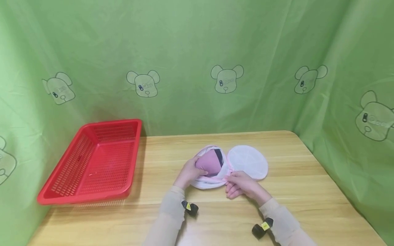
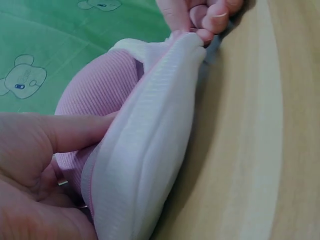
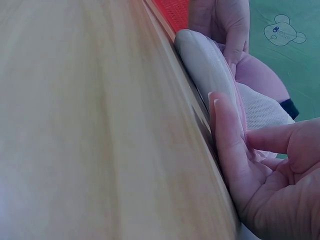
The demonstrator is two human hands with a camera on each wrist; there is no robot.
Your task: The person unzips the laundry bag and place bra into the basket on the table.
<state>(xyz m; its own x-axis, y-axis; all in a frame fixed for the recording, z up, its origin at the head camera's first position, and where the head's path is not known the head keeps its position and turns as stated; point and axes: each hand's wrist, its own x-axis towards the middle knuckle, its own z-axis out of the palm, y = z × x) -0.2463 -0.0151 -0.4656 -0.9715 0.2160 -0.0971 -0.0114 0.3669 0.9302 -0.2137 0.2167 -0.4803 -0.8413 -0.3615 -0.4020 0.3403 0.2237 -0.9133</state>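
Note:
A white mesh laundry bag [image 1: 207, 185] with pink zipper trim lies on the table, its round lid [image 1: 247, 162] folded open to the right. Inside its mouth sits a pink ribbed garment [image 1: 210, 162] with a black band; its lower part is hidden by the bag's wall. My left hand [image 1: 188, 172] grips the garment from the left, thumb across its front just inside the rim. At the bag's right side, near where the lid joins, my right hand [image 1: 243, 186] pinches the pink-trimmed edge between thumb and forefinger. The bag's side wall [image 2: 150, 145] bulges toward the left wrist camera.
A red plastic basket [image 1: 132, 164] with slotted walls stands at the table's left. The wood-grain table [image 1: 307, 201] ends at a green curtain [image 1: 184, 112] printed with bear heads, which also hangs on both sides. Each wrist wears a small black camera [image 1: 258, 231].

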